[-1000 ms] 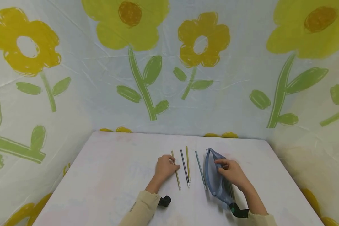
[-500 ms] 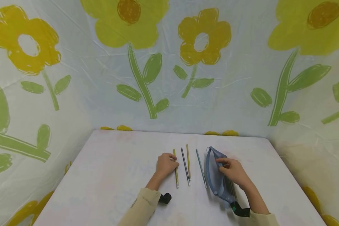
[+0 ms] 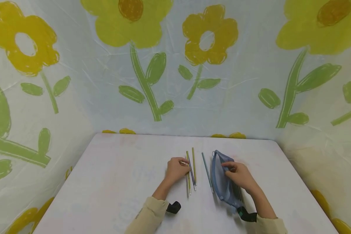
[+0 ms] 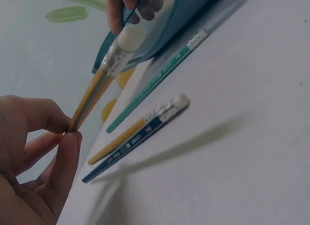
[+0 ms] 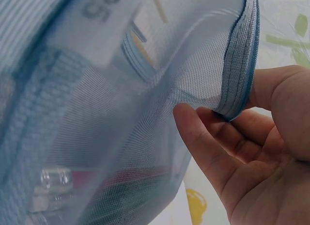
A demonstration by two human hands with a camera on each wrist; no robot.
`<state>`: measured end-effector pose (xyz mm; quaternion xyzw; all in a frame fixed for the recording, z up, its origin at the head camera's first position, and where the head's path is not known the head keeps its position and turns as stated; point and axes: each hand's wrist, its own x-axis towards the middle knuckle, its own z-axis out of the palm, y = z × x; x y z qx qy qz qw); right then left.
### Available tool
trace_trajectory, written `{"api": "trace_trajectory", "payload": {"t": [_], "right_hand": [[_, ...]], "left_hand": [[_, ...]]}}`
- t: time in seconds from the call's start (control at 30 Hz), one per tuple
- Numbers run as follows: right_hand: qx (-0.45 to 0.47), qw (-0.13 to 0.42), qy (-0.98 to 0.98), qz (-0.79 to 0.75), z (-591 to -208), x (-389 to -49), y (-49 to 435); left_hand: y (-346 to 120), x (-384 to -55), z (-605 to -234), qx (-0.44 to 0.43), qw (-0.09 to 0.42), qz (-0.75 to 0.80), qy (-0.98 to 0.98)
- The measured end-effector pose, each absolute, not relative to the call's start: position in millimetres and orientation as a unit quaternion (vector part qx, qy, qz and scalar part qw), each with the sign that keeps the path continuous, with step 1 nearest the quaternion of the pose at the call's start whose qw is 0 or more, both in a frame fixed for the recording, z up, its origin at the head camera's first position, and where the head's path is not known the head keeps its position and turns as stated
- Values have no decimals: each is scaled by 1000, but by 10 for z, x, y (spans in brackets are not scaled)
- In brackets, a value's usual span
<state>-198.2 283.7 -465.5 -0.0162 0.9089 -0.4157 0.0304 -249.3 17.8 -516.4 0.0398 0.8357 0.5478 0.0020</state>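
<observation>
My left hand [image 3: 176, 169] pinches a yellow pencil [image 4: 92, 93] between thumb and fingertips, its white eraser end raised off the table in the left wrist view. Below it, a second yellow pencil [image 4: 122, 139] and a dark blue pencil [image 4: 128, 148] lie side by side. A teal pencil [image 4: 154, 82] lies between those and a blue mesh zip pouch [image 3: 217, 187]. My right hand [image 3: 242, 178] grips the pouch's zipper edge [image 5: 240, 60], and the pouch mouth gapes to the left. Through the mesh, several silver-ended pencils [image 5: 54, 180] show inside the pouch.
The white table [image 3: 117, 182] meets a flower-printed cloth [image 3: 237, 104] at its back and sides. A black wrist mount [image 3: 174, 207] sits at my left cuff and another black mount [image 3: 246, 215] at my right, close by the pouch's near end.
My left hand has picked the yellow pencil off the table and carried it rightward, beside the dark blue one. My right hand and the pouch have stayed put.
</observation>
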Motion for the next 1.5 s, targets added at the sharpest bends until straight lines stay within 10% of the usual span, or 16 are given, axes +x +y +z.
{"api": "trace_trajectory", "payload": {"t": [1.5], "right_hand": [[-22, 18, 905, -424, -4615, -1972, 2853]], "left_hand": [[1109, -2318, -4959, 112, 91, 652, 745]]}}
